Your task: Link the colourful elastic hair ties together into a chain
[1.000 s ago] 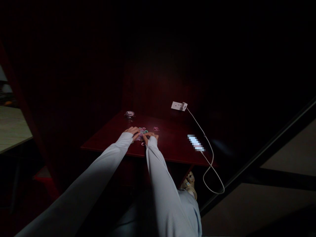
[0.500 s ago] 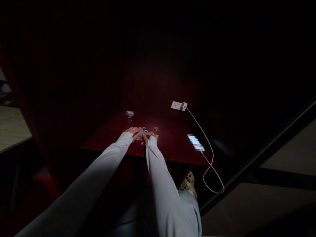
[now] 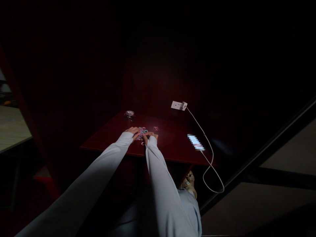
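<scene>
Stretching our two pale sleeves (image 3: 163,187) over its front edge, we sat at a dark red counter (image 3: 170,144). A white cable (image 3: 213,158) looped past its right end, running from a plug in the wall socket (image 3: 175,105) beyond the back edge to a phone (image 3: 196,142), its screen blurred, near the front right corner. We had our left hand (image 3: 132,130) and right hand (image 3: 151,135) close together near the front edge, left of its middle, fingers bent and narrow; we could not tell whether either gripped anything. Near the back left corner we saw a clear jar (image 3: 129,114). Between our hands lay a pile of small pink, purple and green bands (image 3: 141,131). A smaller pink cluster (image 3: 156,128) lay apart, between our right hand and the back edge.
</scene>
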A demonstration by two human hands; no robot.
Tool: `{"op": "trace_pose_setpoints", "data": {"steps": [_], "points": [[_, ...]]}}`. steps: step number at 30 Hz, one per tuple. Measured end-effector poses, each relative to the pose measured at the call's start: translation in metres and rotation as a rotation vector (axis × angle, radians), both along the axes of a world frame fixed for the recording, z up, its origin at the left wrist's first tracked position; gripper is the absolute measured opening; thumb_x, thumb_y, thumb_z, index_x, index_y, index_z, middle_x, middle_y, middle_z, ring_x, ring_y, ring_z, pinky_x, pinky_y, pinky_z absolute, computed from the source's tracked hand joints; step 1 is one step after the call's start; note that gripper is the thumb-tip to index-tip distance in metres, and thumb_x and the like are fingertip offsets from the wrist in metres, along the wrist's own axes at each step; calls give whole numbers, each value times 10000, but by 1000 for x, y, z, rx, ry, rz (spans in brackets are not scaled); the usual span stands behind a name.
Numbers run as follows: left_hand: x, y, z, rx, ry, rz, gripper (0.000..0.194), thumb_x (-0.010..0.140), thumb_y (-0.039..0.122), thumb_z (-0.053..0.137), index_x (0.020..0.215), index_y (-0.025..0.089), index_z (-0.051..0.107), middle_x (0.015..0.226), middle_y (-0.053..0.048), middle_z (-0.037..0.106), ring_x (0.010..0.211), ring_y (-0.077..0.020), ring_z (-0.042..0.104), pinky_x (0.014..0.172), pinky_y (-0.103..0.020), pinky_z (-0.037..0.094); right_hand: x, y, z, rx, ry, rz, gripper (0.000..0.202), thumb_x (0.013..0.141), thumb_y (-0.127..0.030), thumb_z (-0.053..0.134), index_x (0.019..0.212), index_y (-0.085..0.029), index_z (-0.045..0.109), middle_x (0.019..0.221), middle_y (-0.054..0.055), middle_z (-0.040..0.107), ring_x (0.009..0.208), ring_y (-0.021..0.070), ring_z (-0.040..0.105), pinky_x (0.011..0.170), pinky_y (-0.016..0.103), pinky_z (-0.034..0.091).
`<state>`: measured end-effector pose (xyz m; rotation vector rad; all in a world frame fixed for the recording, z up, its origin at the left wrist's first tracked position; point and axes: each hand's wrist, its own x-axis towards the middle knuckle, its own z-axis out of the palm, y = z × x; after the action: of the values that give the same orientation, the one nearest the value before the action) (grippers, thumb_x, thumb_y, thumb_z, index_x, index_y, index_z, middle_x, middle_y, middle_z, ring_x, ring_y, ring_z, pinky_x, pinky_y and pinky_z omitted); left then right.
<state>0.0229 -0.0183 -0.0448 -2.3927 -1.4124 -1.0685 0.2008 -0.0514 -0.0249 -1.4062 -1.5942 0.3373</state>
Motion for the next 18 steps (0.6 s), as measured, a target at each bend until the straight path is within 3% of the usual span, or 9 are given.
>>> {"op": "trace_pose_setpoints", "data": {"steps": [18], "points": [[0,1,3,-64,44,29,220,1004,267,527,1068,241,735,1118,-70,733,1025,-232,632,911,-341,508,0,0,-3,13,-53,1,129,888,-240,710,782,-238,782,1086,77,783,1149,283,603,1034,432,513]]}}
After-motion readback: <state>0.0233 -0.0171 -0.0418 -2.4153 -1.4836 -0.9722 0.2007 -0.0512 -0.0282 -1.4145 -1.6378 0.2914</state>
